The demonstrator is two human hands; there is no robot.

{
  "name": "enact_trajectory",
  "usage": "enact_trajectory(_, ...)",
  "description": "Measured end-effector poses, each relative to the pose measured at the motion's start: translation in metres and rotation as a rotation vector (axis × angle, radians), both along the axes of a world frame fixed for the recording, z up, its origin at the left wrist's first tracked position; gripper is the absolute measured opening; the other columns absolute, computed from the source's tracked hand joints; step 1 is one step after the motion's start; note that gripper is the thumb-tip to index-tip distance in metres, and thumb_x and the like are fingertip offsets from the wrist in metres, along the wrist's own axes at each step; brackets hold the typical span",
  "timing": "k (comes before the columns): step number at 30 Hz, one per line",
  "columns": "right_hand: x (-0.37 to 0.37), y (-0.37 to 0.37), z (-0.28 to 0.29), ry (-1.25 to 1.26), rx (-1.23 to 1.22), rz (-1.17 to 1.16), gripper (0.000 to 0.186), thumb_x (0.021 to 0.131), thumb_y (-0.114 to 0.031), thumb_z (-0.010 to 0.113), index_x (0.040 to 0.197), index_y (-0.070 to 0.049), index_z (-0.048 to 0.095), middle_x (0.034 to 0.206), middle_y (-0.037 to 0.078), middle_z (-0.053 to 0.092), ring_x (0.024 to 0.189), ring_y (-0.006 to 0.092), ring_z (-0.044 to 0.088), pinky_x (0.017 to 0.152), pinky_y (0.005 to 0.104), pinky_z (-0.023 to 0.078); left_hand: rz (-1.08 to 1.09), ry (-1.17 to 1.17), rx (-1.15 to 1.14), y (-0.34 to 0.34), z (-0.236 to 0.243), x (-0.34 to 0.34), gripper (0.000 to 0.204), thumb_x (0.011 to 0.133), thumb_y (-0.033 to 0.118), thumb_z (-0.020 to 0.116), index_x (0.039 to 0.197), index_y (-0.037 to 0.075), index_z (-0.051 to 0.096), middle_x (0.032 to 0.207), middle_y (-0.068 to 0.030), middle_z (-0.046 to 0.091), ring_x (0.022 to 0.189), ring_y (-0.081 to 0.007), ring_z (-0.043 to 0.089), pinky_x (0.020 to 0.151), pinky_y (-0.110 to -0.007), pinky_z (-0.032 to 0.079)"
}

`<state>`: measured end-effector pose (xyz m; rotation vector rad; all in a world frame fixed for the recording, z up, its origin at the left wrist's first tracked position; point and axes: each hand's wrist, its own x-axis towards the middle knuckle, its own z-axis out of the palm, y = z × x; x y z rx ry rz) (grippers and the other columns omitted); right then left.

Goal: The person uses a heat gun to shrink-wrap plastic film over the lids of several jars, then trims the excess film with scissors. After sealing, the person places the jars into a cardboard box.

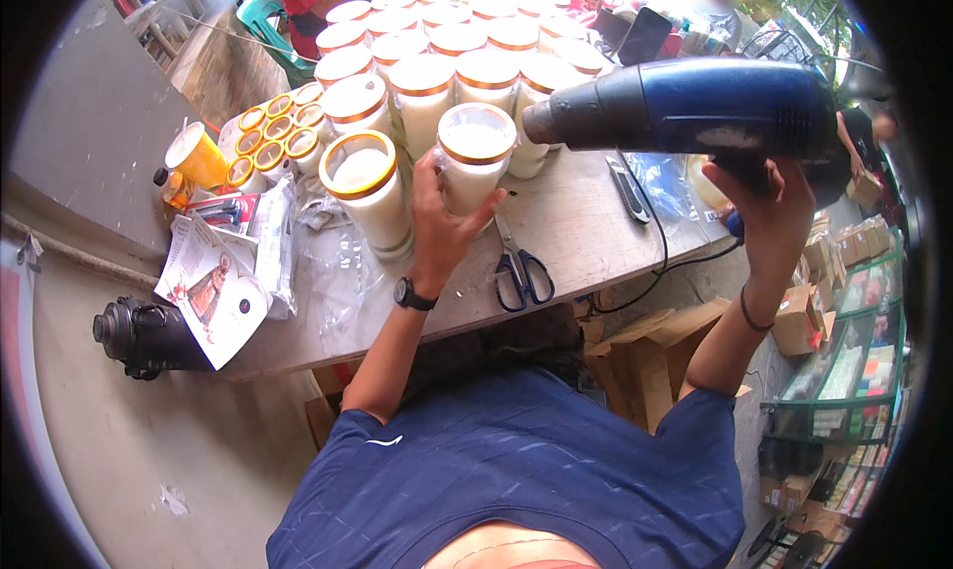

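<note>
My left hand [448, 216] is wrapped round a tall white jar candle [475, 162] with a copper-coloured rim and clear film over its top. In my right hand [770, 197] is a blue and black heat gun [695, 105], its nozzle [551, 120] pointing left, above and beside the jar. Another white jar with a gold rim [369, 197] stands uncovered just left of my left hand. Behind them, several similar tall jars [422, 82] crowd together. Scissors with dark blue handles [521, 276] lie close to my left hand, blades pointing away from me.
A utility knife [628, 190] and a black cord [663, 246] lie at the table's right. Small gold-rimmed jars [270, 155], a yellow cup [202, 158] and a paper sheet [220, 289] are at the left. Beside the table are a black flask [149, 338] and cardboard boxes [650, 370]. A person in red [308, 3] is beyond.
</note>
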<state>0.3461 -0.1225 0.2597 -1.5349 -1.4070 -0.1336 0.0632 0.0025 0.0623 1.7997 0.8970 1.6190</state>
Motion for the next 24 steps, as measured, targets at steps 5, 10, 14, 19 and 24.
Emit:
enact_trajectory(5,-0.006,-0.018,-0.027,0.083,-0.001,-0.037,0.043,0.065,-0.016,0.094,0.095,0.002,0.069,0.089,0.010,0.073,0.080,0.0145,0.068,0.073,0.0276,0.054,-0.074,0.010,-0.050,0.000,-0.002,-0.004,0.067,0.080,0.010,0.082,0.132,-0.004,0.043,0.121,-0.0138,0.059,0.111,-0.0200,0.061,0.093,-0.034,0.053)
enact_trajectory(10,-0.003,-0.015,-0.056,0.091,0.105,-0.062,0.042,0.068,-0.012,0.093,0.098,0.004,0.067,0.093,0.011,0.073,0.084,0.0149,0.068,0.079,0.0282,0.054,-0.098,-0.009,-0.083,0.000,-0.003,-0.006,0.067,0.078,0.011,0.082,0.131,-0.004,0.044,0.119,-0.0149,0.060,0.108,-0.0221,0.063,0.091,-0.035,0.052)
enact_trajectory(14,-0.001,-0.022,-0.063,0.193,0.024,-0.005,0.046,0.070,-0.008,0.091,0.107,0.003,0.066,0.100,0.010,0.071,0.089,0.0157,0.066,0.085,0.0288,0.051,-0.085,0.029,-0.071,0.003,-0.012,-0.008,0.068,0.075,0.013,0.084,0.129,-0.004,0.046,0.114,-0.0169,0.060,0.103,-0.0254,0.064,0.086,-0.036,0.053)
enact_trajectory(19,-0.005,-0.015,-0.078,0.194,0.090,-0.028,0.048,0.069,-0.015,0.093,0.104,0.003,0.066,0.098,0.012,0.072,0.089,0.0175,0.069,0.082,0.0302,0.054,-0.117,-0.012,-0.098,0.003,-0.011,-0.007,0.070,0.075,0.012,0.084,0.131,-0.004,0.045,0.116,-0.0165,0.060,0.108,-0.0259,0.063,0.090,-0.036,0.052)
enact_trajectory(24,-0.004,-0.018,-0.084,0.242,0.105,0.001,0.050,0.069,-0.014,0.093,0.106,0.004,0.066,0.098,0.012,0.072,0.089,0.0173,0.068,0.083,0.0306,0.054,-0.059,0.019,-0.129,0.001,-0.011,-0.006,0.085,0.074,0.016,0.087,0.139,-0.004,0.037,0.128,-0.0195,0.055,0.119,-0.0269,0.058,0.094,-0.037,0.052)
